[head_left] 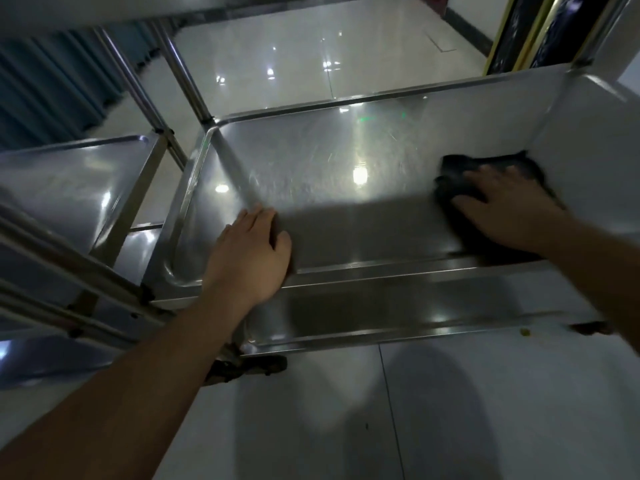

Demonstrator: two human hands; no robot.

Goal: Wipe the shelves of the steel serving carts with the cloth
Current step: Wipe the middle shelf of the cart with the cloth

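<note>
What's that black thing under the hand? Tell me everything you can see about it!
It is a dark, nearly black cloth, soft and rumpled, not folded neatly. It lies flat on the shiny steel cart shelf, at the shelf's right end beside its raised steel side wall. The person's right hand presses down on it with spread, straight fingers, covering its near part, so only the far edge and corners show. Its picture is slightly blurred.
</note>
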